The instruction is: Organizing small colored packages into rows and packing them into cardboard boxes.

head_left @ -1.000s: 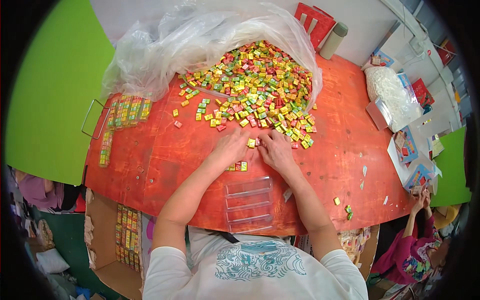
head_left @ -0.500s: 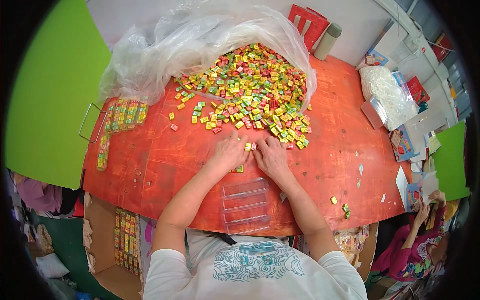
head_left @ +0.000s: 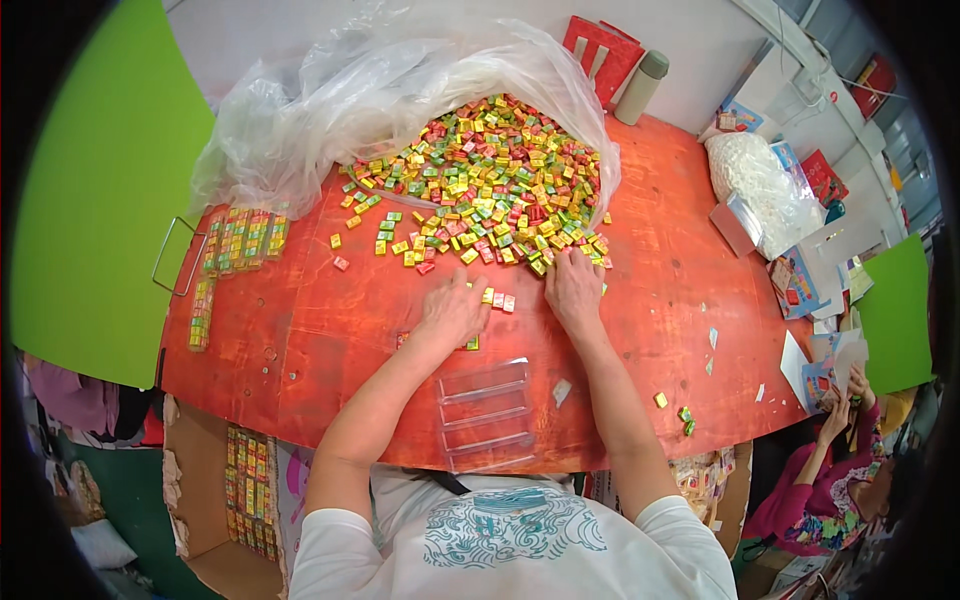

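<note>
Small wrapped candy blocks in yellow, red and green form a large pile (head_left: 500, 180) on the red table. A short row of candy blocks (head_left: 498, 299) lies in front of the pile. My left hand (head_left: 455, 312) curls its fingers around the left end of this row, hiding part of it. At the pile's near right edge my right hand (head_left: 574, 290) touches loose blocks, its fingers bent down and slightly apart. Nearer to me lies a clear plastic tray (head_left: 485, 415) with several slots, bare inside. A green-yellow block (head_left: 473, 343) shows just below my left hand.
A clear plastic bag (head_left: 300, 120) surrounds the pile's back. Filled clear packs (head_left: 240, 240) lie at left beside a metal handle (head_left: 165, 260). A flask (head_left: 642, 88) stands at the back. Stray blocks (head_left: 686, 420) lie at right. A co-worker (head_left: 830, 470) handles cartons at far right.
My right hand has left the row and moved up and right to the pile's edge. My left hand has shifted slightly left and down, uncovering more of the row.
</note>
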Tool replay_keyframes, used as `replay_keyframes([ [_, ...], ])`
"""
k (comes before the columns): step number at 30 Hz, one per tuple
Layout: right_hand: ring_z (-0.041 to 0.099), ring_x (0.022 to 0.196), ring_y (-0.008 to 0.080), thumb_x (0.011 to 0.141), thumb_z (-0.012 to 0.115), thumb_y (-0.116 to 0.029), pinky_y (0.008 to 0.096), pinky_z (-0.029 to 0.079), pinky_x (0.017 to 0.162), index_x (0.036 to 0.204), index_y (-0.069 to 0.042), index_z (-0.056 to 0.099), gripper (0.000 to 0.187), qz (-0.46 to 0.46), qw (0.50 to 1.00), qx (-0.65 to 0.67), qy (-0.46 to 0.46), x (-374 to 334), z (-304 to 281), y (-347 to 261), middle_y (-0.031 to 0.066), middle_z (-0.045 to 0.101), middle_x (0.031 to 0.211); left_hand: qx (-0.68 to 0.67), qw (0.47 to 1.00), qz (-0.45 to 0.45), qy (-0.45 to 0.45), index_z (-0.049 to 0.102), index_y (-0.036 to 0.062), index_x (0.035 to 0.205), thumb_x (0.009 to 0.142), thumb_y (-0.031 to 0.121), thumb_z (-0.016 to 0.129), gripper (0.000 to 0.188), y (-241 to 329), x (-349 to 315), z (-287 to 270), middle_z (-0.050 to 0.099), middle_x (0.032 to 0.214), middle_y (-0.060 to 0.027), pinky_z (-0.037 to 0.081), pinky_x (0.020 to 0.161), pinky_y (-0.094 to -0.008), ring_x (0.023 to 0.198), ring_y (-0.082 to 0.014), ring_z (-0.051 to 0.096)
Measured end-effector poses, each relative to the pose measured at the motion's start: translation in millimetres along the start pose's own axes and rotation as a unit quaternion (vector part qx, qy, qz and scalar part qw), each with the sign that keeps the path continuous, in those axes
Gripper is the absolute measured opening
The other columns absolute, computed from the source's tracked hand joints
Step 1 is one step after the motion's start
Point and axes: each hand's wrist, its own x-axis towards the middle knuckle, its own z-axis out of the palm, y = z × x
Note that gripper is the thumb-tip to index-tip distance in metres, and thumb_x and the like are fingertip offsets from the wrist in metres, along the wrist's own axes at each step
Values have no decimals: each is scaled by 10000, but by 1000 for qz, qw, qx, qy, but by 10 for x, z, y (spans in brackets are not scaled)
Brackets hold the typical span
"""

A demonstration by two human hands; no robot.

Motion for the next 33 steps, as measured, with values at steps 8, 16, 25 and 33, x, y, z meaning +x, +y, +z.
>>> replay_keyframes([
  [8,633,790,282,921,667,-250,457,430,742,890,-109,676,144,1,995,89,-44,-373,-155,-357,77,636,804,-8,1000,4,-13,549,91,1171,915,327,687,375,-32,-1,3,545,1074,-216,573,717,-535,957,-427,664],
  [16,641,779,280,940,660,-274,436,426,732,915,-117,676,160,-79,994,29,-64,-340,-241,-413,78,631,819,-3,1000,12,-8,548,86,1166,915,328,684,374,-19,-22,-18,544,1065,-211,572,723,-534,961,-425,665],
  [25,647,873,279,918,626,-169,444,453,751,996,-118,627,93,-130,987,56,-73,-75,-114,-193,84,603,895,-8,1000,7,-26,550,87,1182,911,340,687,396,-9,-19,-37,549,1060,-205,567,745,-542,995,-414,657],
  [33,638,895,303,903,654,-184,451,455,761,995,-82,599,147,-108,986,66,-110,-297,-307,-104,110,607,921,-82,995,17,-47,538,95,1244,902,262,670,403,-191,-11,-174,514,1163,-233,549,839,-561,1011,-454,646],
])
